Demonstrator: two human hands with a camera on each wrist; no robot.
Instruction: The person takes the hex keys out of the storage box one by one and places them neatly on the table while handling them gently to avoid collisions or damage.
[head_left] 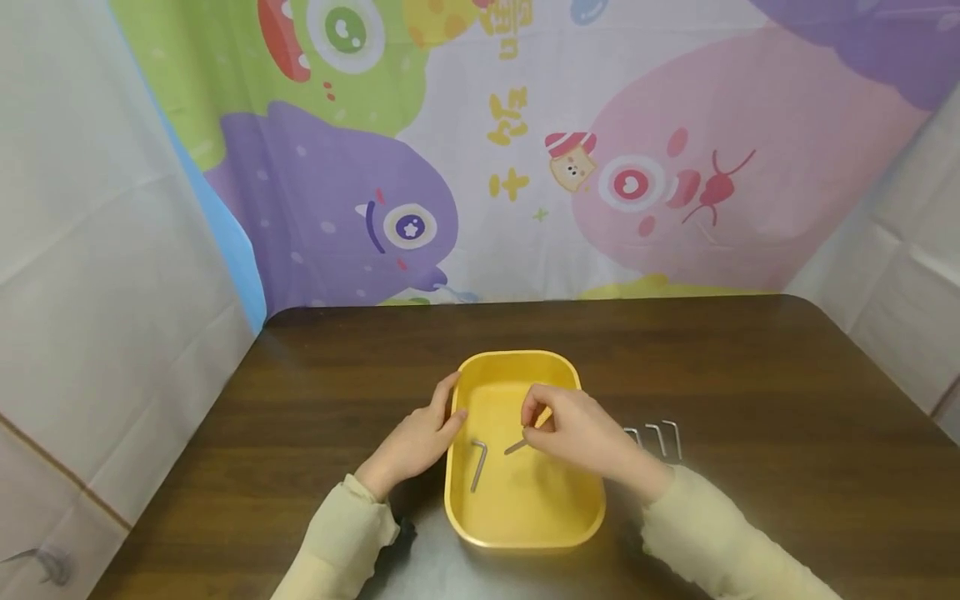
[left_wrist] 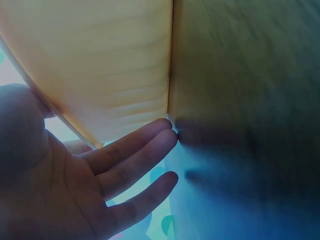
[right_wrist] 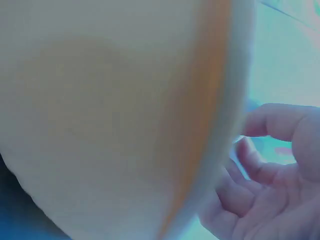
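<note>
"What's filling the view from where you're standing?"

"A big cartoon cloth (head_left: 510, 242) is hanging behind a dark wooden table (head_left: 337, 375), and a yellow tub (head_left: 525, 533) is sitting on the table."

"And the hands?"

"The left hand (head_left: 416, 437) is steadying the tub's left side, its fingers lying fairly straight along the outer wall, the thumb resting over the rim. The right hand (head_left: 577, 427) is pinching a hex key (head_left: 515, 447) over the tub's floor; whether the tip is touching, I can't tell."

"Where are the others lying?"

"Another hex key (head_left: 478, 467) is lying inside the tub, on the left. Three more hex keys (head_left: 662, 442) are lying on the table to the tub's right, beside the forearm."

"How would one be handling?"

"I'm guessing light, stiff, hard to break, a little slippery. I'd be pinching it midway along the long leg."

"Any brand showing?"

"I'm reading none on tub or keys. Yellow characters (head_left: 510, 184) are running down the cloth, turned sideways; I'm not making them out."
</note>
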